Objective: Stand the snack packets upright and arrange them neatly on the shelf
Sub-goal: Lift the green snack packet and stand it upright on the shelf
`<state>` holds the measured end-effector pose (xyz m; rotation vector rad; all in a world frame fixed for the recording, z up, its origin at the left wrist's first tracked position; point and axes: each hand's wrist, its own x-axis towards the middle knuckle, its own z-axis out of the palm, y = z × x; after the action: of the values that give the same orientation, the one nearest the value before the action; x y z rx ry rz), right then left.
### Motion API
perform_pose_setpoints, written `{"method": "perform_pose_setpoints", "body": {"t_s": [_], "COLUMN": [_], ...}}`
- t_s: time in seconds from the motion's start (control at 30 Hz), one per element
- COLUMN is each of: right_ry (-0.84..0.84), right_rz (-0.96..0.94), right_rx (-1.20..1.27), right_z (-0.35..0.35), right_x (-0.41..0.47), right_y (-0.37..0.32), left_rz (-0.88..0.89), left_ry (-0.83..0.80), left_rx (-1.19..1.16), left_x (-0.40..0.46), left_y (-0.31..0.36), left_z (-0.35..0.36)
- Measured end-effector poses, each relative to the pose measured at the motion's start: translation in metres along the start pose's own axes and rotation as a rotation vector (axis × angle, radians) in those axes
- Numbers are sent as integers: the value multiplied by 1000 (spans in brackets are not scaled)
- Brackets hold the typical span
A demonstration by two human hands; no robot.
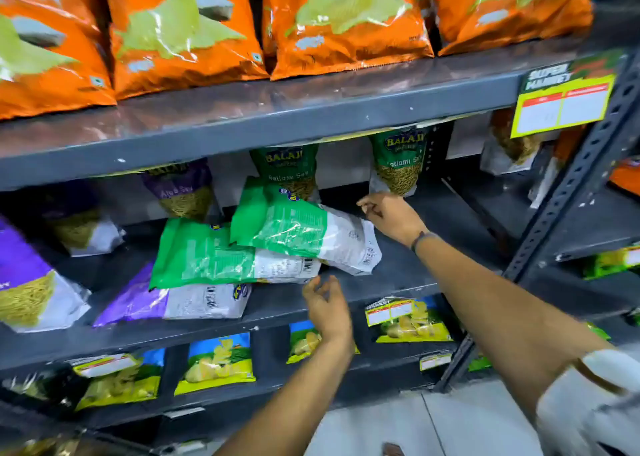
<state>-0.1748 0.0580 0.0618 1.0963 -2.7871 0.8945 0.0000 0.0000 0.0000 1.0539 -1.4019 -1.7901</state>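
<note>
Two green packets (277,244) lie flat, overlapping, on the middle shelf (398,275). Right hand (391,215), grip loosely curled and empty, nears the upper packet's edge; left hand (327,308), grip spread, waits below. Light, soft, slippery film: best held at both side edges.

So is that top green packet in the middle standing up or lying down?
Lying down. The top green packet rests tilted, back-side up, on another flat green packet; the barcode shows.
</note>
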Motion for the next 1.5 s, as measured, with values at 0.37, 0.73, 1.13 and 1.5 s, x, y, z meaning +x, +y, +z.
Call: {"method": "perform_pose_setpoints", "body": {"t_s": [0.37,0.73,1.13,1.5], "right_ry": [-515,-463,446,790], "right_rz": [37,186,376,745], "right_rx": [106,719,1088,913], "right_z": [43,29,-33,-9], "right_x": [107,71,-8,-51], "right_y": [-10,56,155,133], "left_rz": [-207,263,618,34], "left_ry": [181,89,-304,-362], "left_rx": [-90,267,495,169], "left_x": [54,65,70,113], "left_y": [-13,-29,-4,-32], "left_z": [48,31,153,157]}}
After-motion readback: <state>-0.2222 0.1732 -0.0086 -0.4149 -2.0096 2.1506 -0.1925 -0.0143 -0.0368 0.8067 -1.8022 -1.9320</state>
